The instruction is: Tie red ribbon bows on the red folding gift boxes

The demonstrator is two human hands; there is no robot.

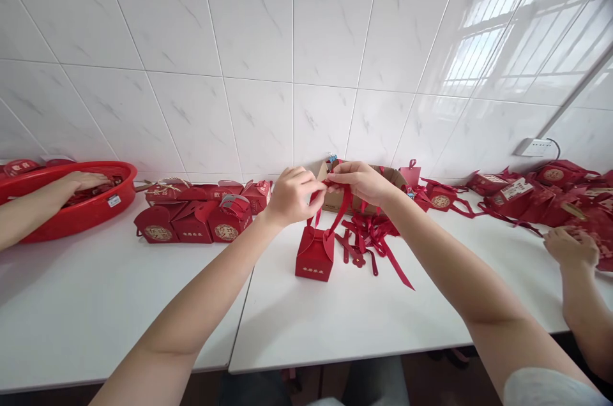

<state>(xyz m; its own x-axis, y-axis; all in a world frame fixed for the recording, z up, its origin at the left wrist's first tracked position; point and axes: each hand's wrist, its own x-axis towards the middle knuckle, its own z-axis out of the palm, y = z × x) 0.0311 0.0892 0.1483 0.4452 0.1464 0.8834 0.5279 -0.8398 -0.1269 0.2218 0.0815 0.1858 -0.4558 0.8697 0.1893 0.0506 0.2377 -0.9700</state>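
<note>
Red card formed a small box (313, 259), upright on the white tabletop (272, 342) just below two bare hands; from it, clock directions were taken. Its top flaps met, and a red ribbon (341, 210) rose from them toward twelve o'clock, so folding and threading looked done. Both hands worked at the ribbon's upper end: the left hand (294, 196) and the right hand (363, 182) nearly met, each grip closed to a fingertip pinch on the ribbon. Fastening seemed the step in hand — no finished bow showed, and fingers hid whether a knot had formed.

Plenty appeared left over. Loose ribbons and tags (371, 233) lay tangled toward two o'clock, before a cardboard carton (330, 202) near one o'clock. Between nine and ten stood a group of closed red boxes (191, 224); whether these were complete, I could not tell. Far out at nine, a co-worker's hand (86, 180) reached into a red basin (125, 186). Toward three, another person's hand (572, 245) touched a heap of red boxes (527, 195) — some with trailing ribbon, so how finished they were stayed unclear.
</note>
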